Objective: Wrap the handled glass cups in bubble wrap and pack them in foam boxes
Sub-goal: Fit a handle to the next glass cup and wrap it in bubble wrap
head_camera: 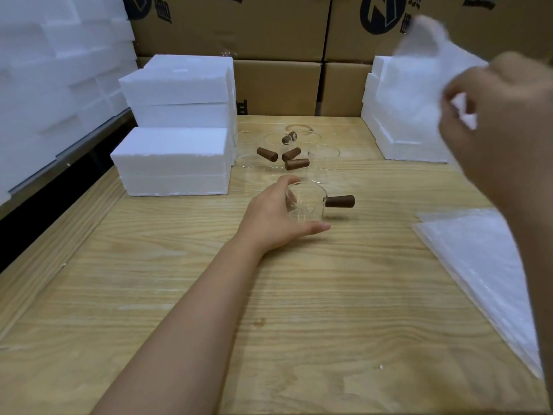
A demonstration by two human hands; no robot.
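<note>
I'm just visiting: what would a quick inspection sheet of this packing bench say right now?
Surface: light wooden table.
Job's things: glass cup with brown handle; more cups grouped behind it; foam boxes left and right; bubble wrap stack at right.
Clutter: nothing seen.
Hands: left hand grips the glass cup; right hand holds up a bubble wrap sheet.
Cables: nothing seen.
Surroundings: cardboard cartons behind, foam blocks far left.
</note>
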